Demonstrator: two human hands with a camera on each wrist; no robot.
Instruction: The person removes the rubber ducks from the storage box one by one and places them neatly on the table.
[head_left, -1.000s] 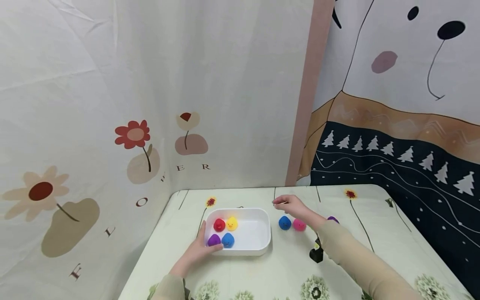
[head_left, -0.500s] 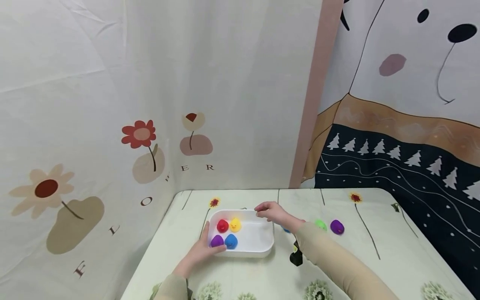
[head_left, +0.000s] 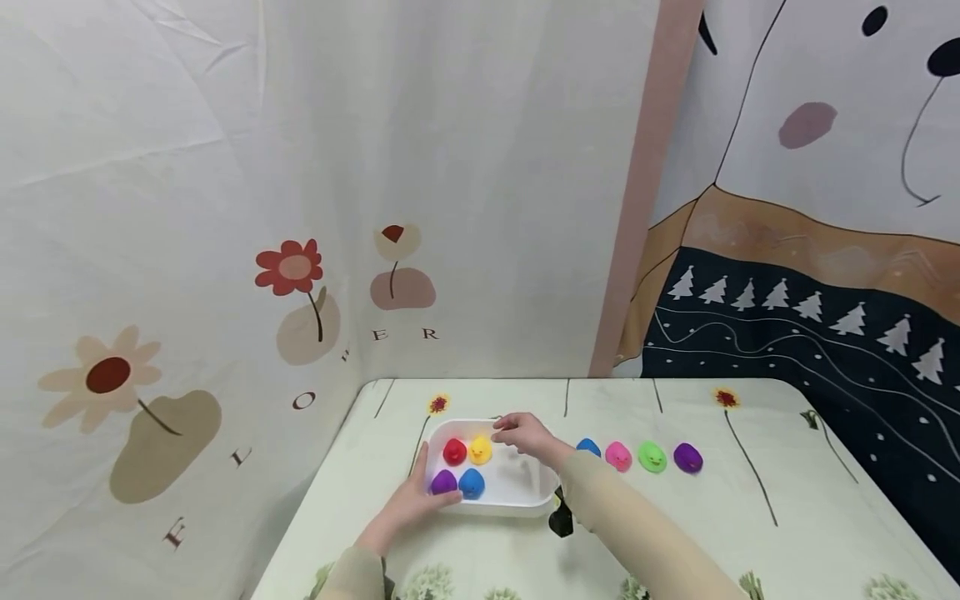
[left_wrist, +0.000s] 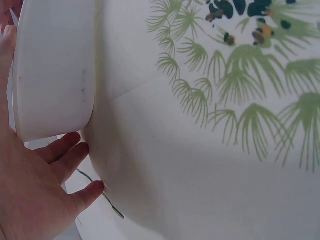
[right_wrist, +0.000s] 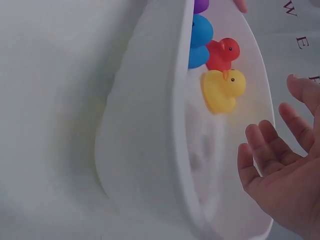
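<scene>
The yellow rubber duck (head_left: 480, 450) sits upright in the white plastic tray (head_left: 517, 510), low and just left of center in the head view, beside the red duck (head_left: 454, 452) and behind the blue duck (head_left: 472, 483) and purple duck (head_left: 444, 482). Each duck looks light, squeezable and hard to damage, its smooth skin perhaps a little slick; the rounded body just below the head seems the best place for a pinch. The tray appears thin-walled, fairly stiff and light, easiest taken by its rim or end walls.

The right grip (head_left: 521, 435) is over the tray's right half, its fingers spread and loosely bent, holding nothing, near but apart from the yellow duck. The left grip (head_left: 412, 500) holds the tray's left end, thumb at the near rim, fingers round the outside.

At right center, a blue (head_left: 588, 447), a pink (head_left: 618, 456), a green (head_left: 652, 457) and a purple duck (head_left: 687, 458) line the worktop (head_left: 697, 525).
</scene>
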